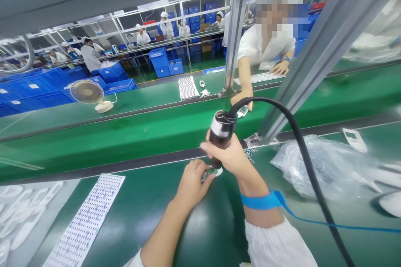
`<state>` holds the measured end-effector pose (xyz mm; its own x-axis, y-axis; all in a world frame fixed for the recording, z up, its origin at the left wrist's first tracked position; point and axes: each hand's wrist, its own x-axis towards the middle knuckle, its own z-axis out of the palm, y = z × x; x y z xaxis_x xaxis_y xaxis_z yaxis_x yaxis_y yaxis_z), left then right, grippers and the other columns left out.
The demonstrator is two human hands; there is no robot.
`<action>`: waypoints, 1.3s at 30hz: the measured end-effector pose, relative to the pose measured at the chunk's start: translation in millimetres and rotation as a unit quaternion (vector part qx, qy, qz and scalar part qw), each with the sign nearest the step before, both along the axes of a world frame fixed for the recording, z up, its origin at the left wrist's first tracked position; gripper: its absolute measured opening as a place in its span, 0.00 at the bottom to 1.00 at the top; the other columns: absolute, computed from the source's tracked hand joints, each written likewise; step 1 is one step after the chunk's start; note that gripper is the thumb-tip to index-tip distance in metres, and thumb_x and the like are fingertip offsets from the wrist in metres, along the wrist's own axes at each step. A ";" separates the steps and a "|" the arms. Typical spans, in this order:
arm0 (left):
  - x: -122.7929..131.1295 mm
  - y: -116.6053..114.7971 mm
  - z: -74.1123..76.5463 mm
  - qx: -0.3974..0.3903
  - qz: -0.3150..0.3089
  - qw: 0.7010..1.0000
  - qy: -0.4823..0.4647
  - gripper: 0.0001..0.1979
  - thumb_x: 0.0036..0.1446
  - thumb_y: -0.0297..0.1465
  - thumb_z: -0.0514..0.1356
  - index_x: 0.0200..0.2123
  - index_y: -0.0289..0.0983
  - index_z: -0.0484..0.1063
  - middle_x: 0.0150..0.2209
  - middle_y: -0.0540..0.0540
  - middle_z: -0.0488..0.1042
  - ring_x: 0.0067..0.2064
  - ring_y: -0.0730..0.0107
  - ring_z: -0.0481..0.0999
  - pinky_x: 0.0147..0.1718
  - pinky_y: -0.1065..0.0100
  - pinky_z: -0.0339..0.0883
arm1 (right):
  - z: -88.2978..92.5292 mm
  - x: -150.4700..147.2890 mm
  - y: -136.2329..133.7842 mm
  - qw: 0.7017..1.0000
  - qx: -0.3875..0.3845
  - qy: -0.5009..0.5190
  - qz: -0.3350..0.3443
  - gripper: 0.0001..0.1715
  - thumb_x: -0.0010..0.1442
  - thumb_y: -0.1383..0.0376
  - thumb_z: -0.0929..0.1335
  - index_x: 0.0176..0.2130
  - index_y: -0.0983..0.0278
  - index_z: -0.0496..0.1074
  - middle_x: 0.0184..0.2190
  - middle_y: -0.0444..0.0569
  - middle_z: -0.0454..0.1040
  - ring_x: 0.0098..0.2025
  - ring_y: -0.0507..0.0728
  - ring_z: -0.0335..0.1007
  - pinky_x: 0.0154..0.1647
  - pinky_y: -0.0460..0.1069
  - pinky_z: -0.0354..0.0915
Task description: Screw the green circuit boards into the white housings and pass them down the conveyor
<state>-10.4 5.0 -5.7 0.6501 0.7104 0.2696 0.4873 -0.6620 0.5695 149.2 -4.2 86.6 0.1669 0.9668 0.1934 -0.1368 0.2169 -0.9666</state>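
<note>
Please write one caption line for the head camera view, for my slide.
Right hand grips a corded electric screwdriver over a small circuit board held by the left hand; blue wrist strap.

Glossy plastic, matt rubber, dull metal

We see a glossy black plastic electric screwdriver [222, 135] on a matt black rubber cable [300, 150], a shiny green circuit board [209, 174], a smooth glossy green conveyor belt [131, 150], a crinkled clear plastic bag [316, 167], a blue fabric wrist strap [258, 201], and a satin aluminium frame rail [297, 75].
</note>
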 end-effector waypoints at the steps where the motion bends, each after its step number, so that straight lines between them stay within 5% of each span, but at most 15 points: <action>1: -0.1 0.1 -0.6 -0.002 -0.001 1.000 -0.002 0.07 0.65 0.35 0.59 0.43 0.38 0.70 0.41 0.43 0.73 0.44 0.57 0.71 0.44 0.55 0.68 | 1.7 -0.4 -0.8 1.000 -0.009 -0.006 0.005 0.15 0.51 0.61 0.75 0.27 0.62 0.66 0.21 0.41 0.65 0.24 0.53 0.59 0.26 0.50 0.58; 11: -1.5 2.6 -6.3 -0.013 -0.005 1.000 -0.008 0.11 0.65 0.36 0.59 0.48 0.39 0.71 0.43 0.41 0.73 0.48 0.55 0.72 0.47 0.53 0.69 | 4.2 -3.4 -0.7 0.998 -0.031 -0.020 0.049 0.17 0.51 0.62 0.74 0.26 0.61 0.62 0.21 0.38 0.61 0.23 0.51 0.56 0.25 0.49 0.54; 21: -1.6 2.7 -3.1 -0.013 -0.002 1.000 -0.015 0.09 0.64 0.36 0.59 0.44 0.38 0.71 0.41 0.43 0.73 0.44 0.58 0.72 0.45 0.55 0.69 | -0.3 -0.1 0.1 1.000 -0.019 0.005 0.019 0.14 0.50 0.62 0.76 0.30 0.62 0.68 0.22 0.40 0.67 0.24 0.53 0.61 0.26 0.50 0.59; 26: -1.4 0.6 -4.8 -0.015 0.001 1.000 -0.024 0.08 0.63 0.35 0.61 0.44 0.39 0.71 0.41 0.44 0.74 0.43 0.59 0.72 0.45 0.57 0.68 | -4.4 20.4 -1.9 0.986 0.085 0.086 -0.117 0.12 0.54 0.61 0.75 0.33 0.62 0.70 0.18 0.40 0.67 0.20 0.53 0.63 0.25 0.50 0.61; 30: -1.7 5.0 -4.5 -0.017 0.027 0.999 -0.037 0.07 0.63 0.35 0.60 0.42 0.39 0.72 0.41 0.44 0.75 0.43 0.59 0.73 0.44 0.58 0.68 | -10.1 45.9 -5.0 0.971 0.067 0.081 -0.217 0.13 0.51 0.61 0.77 0.32 0.63 0.71 0.18 0.41 0.68 0.19 0.53 0.63 0.22 0.49 0.61; 34: 4.8 48.3 5.1 0.002 0.051 0.998 -0.033 0.09 0.63 0.38 0.60 0.41 0.39 0.73 0.40 0.44 0.75 0.42 0.60 0.74 0.41 0.61 0.68 | -13.9 57.3 -5.9 0.964 0.037 0.074 -0.252 0.15 0.50 0.60 0.77 0.32 0.63 0.71 0.18 0.41 0.68 0.19 0.53 0.64 0.23 0.49 0.61; 39: 21.1 149.3 19.2 0.022 0.134 0.990 0.048 0.11 0.60 0.39 0.62 0.39 0.38 0.75 0.38 0.45 0.76 0.41 0.60 0.75 0.40 0.63 0.68 | -15.3 56.2 -4.3 0.959 0.026 0.059 -0.275 0.17 0.49 0.58 0.78 0.32 0.64 0.71 0.17 0.41 0.68 0.20 0.54 0.64 0.24 0.50 0.62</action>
